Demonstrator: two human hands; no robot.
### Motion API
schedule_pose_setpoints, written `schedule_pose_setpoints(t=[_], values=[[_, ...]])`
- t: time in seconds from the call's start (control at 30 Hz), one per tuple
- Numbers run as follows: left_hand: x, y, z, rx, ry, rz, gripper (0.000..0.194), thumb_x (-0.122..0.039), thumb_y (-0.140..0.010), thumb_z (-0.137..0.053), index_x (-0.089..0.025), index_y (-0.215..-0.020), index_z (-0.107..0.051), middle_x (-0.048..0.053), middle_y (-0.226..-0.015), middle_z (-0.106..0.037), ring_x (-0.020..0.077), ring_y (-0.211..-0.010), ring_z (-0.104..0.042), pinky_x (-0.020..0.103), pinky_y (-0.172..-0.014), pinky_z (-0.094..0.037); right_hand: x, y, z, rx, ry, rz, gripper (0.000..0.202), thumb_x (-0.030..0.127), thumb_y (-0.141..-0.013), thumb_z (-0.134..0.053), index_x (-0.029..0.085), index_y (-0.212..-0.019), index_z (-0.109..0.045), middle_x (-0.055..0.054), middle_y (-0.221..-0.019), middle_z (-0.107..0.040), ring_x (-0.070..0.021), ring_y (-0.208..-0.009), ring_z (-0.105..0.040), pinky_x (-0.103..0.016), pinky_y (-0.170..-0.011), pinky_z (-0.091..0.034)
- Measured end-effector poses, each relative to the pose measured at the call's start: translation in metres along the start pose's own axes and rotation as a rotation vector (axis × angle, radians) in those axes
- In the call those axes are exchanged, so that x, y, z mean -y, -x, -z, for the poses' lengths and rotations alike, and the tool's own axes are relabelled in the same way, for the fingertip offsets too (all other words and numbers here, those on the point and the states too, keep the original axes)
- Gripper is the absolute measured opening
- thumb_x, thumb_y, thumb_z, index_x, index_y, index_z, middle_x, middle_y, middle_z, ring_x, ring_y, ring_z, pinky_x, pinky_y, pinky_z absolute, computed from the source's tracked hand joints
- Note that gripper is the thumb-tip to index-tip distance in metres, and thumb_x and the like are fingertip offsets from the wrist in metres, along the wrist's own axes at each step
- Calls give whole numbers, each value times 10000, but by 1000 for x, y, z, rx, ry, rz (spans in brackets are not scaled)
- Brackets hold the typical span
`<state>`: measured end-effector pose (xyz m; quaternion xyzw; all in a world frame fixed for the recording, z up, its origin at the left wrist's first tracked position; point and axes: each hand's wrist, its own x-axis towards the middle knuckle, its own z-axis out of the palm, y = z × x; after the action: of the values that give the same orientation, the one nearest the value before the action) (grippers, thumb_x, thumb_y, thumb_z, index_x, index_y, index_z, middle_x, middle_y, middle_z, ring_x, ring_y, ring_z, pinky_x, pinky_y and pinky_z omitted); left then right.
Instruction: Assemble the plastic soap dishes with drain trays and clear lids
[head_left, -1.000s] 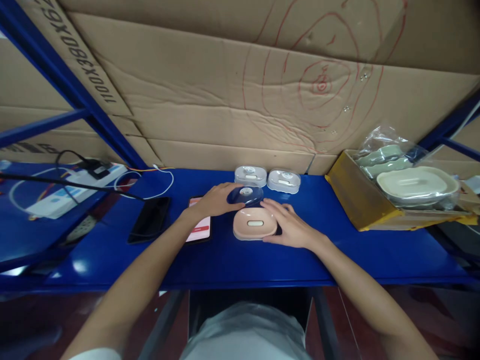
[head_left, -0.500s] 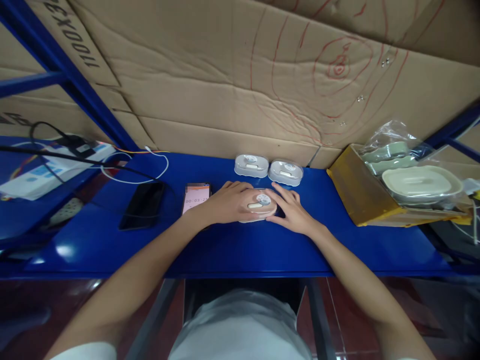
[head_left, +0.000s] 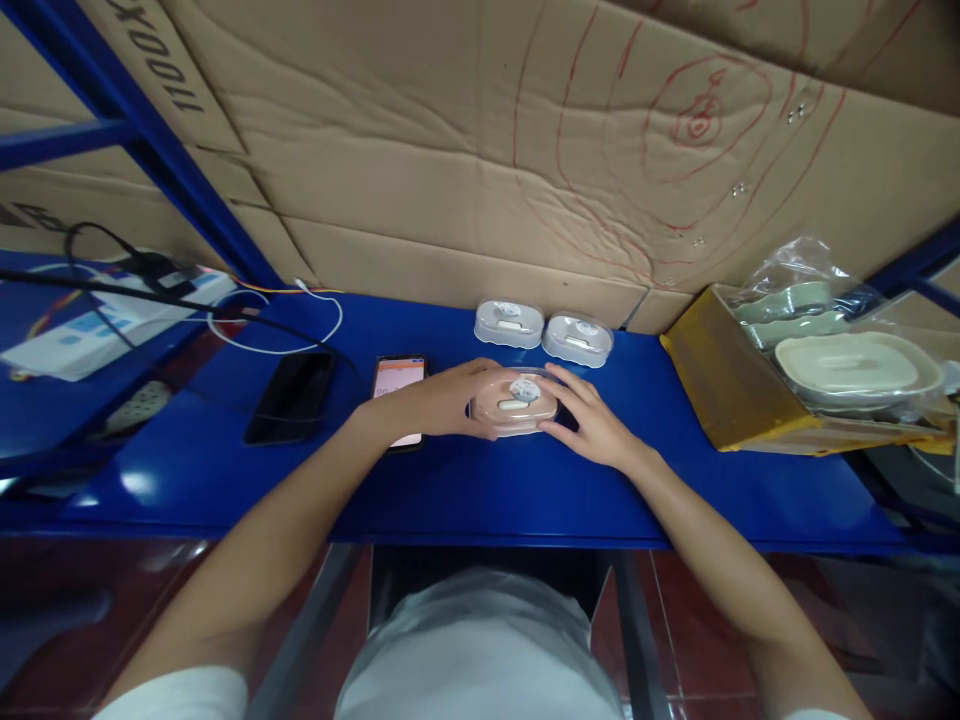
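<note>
Pink dish (head_left: pixel 516 405) between both hands (head_left: pixel 596 425)

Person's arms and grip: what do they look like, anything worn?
Left sleeve: short, white. Only a pale sliver of the right sleeve shows. Both forearms bare. Left grip and right grip: ungloved human hands. No watch, cable or marking visible.
</note>
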<state>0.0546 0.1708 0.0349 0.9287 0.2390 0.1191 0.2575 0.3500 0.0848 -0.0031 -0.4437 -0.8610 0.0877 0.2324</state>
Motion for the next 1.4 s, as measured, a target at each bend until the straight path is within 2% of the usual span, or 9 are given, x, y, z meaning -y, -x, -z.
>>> schedule_pose_setpoints(t=[0.17,0.43,0.63,0.8,0.9,0.97,1.07,1.2,1.4], values=[[6,2,2,61,102,-27,918,-372,-847,-848,-358,-1635,-376,62,-1593,-541,307,-1461,-502,432,-1189,-421,1,0,-3,-4,-22,30,681,486,-1081,-557,363,-1691,-279,-94,-1744,-324,-322,-1599,-338,-575,-1262,-387],[11,5,-1,39,63,31,843,-355,-830,-849,-334,-1566,-438,50,-1592,-543,305,-1442,-535,404,-1150,-444,0,0,-8,7,-17,47,667,440,-1102,-520,384,-1704,-237,-75,-1751,-318,-312,-1610,-319,-585,-1277,-373],[21,6,-9,37,62,84,831,-430,-816,-858,-326,-1534,-454,79,-1547,-563,336,-1329,-627,418,-1083,-488,0,-1,-8,18,-2,30,674,445,-1090,-539,375,-1700,-260,-79,-1743,-336,-327,-1602,-336,-596,-1268,-379],[21,8,-4,38,75,50,808,-546,-832,-826,-333,-1524,-468,67,-1530,-588,320,-1354,-605,403,-1099,-475,2,-2,-6,10,14,33,673,446,-1084,-548,371,-1695,-277,-90,-1729,-364,-335,-1588,-361,-589,-1257,-392],[22,-6,9,-7,4,21,545,-592,-999,-606,-297,-1454,-545,55,-1476,-635,265,-1361,-594,364,-1125,-457,3,-3,-6,20,13,32,657,451,-1090,-535,372,-1692,-284,-94,-1724,-367,-330,-1587,-363,-589,-1253,-394],[27,-25,18,-102,-127,55,491,-546,-1072,-465,-242,-1446,-557,94,-1501,-609,266,-1407,-551,385,-1174,-416,4,-4,-5,14,8,41,637,453,-1095,-527,366,-1685,-303,-102,-1717,-375,-323,-1587,-362,-588,-1252,-392],[42,-61,27,-155,-246,122,599,-495,-1039,-526,-199,-1556,-466,157,-1663,-424,341,-1538,-388,494,-1251,-306,5,-4,-5,4,13,58,620,454,-1098,-524,340,-1676,-330,-119,-1703,-392,-315,-1585,-362,-580,-1252,-388],[61,-93,33,-64,-300,180,806,-509,-918,-712,-242,-1613,-406,168,-1717,-349,390,-1561,-348,573,-1233,-312,7,-4,-3,2,53,44,618,463,-1097,-524,350,-1673,-332,-112,-1695,-411,-325,-1571,-382,-588,-1237,-395],[67,-73,37,-103,-391,278,703,-503,-906,-724,-204,-1501,-500,193,-1624,-449,402,-1512,-392,570,-1210,-319,6,-2,9,3,105,4,551,504,-1073,-562,310,-1582,-480,-121,-1618,-507,-342,-1497,-470,-563,-1182,-429]])
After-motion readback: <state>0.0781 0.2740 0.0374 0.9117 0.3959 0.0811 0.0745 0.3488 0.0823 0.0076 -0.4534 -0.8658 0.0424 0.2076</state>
